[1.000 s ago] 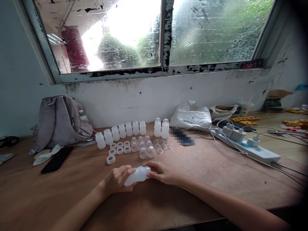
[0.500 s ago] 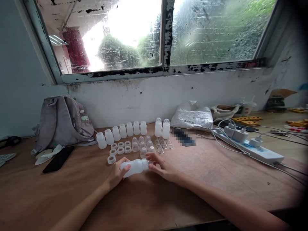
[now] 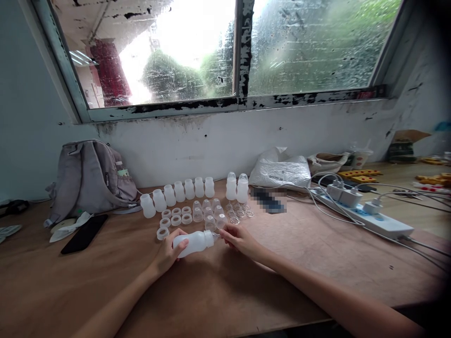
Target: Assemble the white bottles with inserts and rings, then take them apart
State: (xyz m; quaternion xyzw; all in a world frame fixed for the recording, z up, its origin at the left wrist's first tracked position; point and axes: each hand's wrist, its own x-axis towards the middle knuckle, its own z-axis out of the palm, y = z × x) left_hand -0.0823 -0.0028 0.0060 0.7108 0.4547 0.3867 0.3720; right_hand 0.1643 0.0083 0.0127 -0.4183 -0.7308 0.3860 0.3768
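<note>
My left hand (image 3: 169, 252) is wrapped round a frosted white baby bottle (image 3: 196, 243), which lies nearly level with its mouth to the right. A clear teat (image 3: 216, 235) sticks out at the bottle's mouth. The fingers of my right hand (image 3: 238, 239) are closed in a pinch on the teat's tip. Just beyond the hands are several white collar rings (image 3: 176, 219), several clear domed caps (image 3: 198, 214) and several clear teats (image 3: 240, 214) lying on the table.
Several open bottles (image 3: 179, 191) stand in a row by the wall. Two capped bottles (image 3: 242, 188) stand to their right. A grey backpack (image 3: 89, 173) and a black phone (image 3: 83, 234) are at the left. A silver bag (image 3: 282, 170) and a power strip (image 3: 384, 225) with cables are at the right.
My right hand has drawn slightly right, from loosely spread fingers round the bottle's mouth to a pinch on the teat. The bottle has shifted slightly left in my left hand.
</note>
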